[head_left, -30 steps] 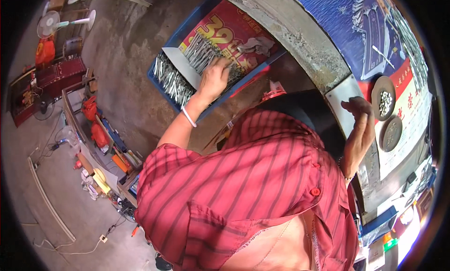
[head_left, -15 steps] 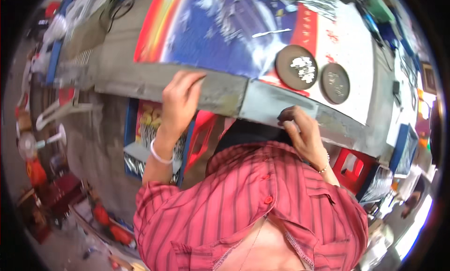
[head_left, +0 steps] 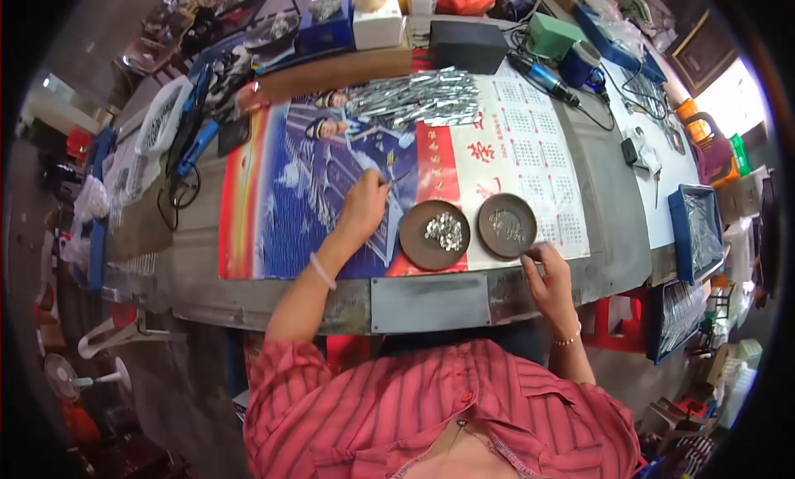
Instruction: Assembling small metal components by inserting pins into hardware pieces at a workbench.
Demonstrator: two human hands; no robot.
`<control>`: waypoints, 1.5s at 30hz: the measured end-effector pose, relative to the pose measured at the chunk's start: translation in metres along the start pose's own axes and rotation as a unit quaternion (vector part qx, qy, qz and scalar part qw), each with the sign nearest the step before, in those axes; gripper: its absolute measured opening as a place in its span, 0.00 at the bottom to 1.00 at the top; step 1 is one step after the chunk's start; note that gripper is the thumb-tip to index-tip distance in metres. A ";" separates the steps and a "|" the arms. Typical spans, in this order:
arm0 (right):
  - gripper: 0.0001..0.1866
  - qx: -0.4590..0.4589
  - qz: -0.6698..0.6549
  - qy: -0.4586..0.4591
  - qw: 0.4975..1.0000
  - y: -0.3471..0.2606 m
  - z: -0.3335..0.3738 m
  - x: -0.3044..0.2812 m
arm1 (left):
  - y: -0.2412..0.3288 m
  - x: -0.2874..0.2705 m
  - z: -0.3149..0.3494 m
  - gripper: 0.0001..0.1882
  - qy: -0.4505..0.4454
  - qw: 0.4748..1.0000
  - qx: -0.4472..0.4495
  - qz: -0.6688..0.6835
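Pointing away from the body and rightward, a slim, grey, stick-like tool point(head_left: 401, 178) shows at the left hand point(head_left: 364, 206), its long axis slanting over the blue-and-red printed poster point(head_left: 281, 239) on the grey desk point(head_left: 190, 259). That hand's fingers are drawn narrow at the tool's near end — gripped or merely touched, I cannot tell. Nearer the body, a round brown dish point(head_left: 414, 228) bears small silvery bits point(head_left: 445, 232). The right hand point(head_left: 548, 278), fingers curled, is at the near rim of a second round brown dish point(head_left: 487, 231) — whether it holds anything, I cannot tell.
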State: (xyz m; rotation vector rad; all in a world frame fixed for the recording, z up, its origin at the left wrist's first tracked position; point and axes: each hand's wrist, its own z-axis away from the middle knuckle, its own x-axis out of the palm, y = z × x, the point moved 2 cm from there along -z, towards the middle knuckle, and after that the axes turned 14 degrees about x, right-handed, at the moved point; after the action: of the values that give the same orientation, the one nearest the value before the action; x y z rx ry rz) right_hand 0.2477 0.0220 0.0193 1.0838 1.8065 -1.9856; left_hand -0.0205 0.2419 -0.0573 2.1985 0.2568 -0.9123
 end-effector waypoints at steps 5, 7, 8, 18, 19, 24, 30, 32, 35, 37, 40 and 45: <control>0.09 -0.037 0.176 0.012 0.984 0.019 -0.052 0.011 | 0.071 -0.053 0.032 0.04 0.084 0.975 -0.099 0.180; 0.11 -0.068 0.254 0.014 0.965 0.020 -0.066 0.016 | 0.098 -0.060 0.050 0.06 0.101 0.966 -0.147 0.187; 0.11 -0.064 0.247 0.020 0.967 0.021 -0.072 0.017 | 0.104 -0.056 0.060 0.06 0.122 0.952 -0.164 0.227; 0.08 -0.093 0.326 -0.097 0.936 0.032 -0.101 0.029 | 0.157 -0.031 0.083 0.13 0.062 0.904 -0.155 0.392; 0.08 -0.086 0.324 -0.099 0.937 0.035 -0.102 0.029 | 0.161 -0.026 0.080 0.12 0.063 0.897 -0.162 0.406; 0.08 -0.107 0.224 -0.113 0.962 0.026 -0.100 0.019 | 0.182 -0.022 0.072 0.11 0.025 0.892 -0.165 0.420; 0.10 0.018 0.030 -0.105 0.994 0.018 -0.091 0.003 | 0.181 -0.015 0.074 0.11 0.020 0.866 -0.200 0.459; 0.09 0.041 0.016 -0.113 0.993 0.018 -0.089 0.001 | 0.181 -0.014 0.074 0.11 0.006 0.865 -0.198 0.461; 0.08 0.067 -0.021 -0.110 0.991 0.029 -0.088 0.004 | 0.183 -0.011 0.076 0.11 0.005 0.867 -0.199 0.457; 0.08 0.084 -0.063 -0.109 0.988 0.035 -0.089 0.006 | 0.182 -0.010 0.076 0.11 0.005 0.868 -0.200 0.454; 0.06 0.062 -0.121 -0.107 0.985 0.039 -0.090 0.009 | 0.182 -0.006 0.077 0.11 0.017 0.866 -0.208 0.454; 0.07 0.094 -0.155 -0.153 0.971 0.039 -0.092 0.009 | 0.183 -0.008 0.074 0.11 0.009 0.881 -0.199 0.430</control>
State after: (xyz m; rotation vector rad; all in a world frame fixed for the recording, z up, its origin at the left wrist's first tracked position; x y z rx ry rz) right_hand 0.2985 0.1026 -0.0126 0.5173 1.7320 -2.3876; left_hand 0.0126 0.0610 0.0138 1.6541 -0.4677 -0.2916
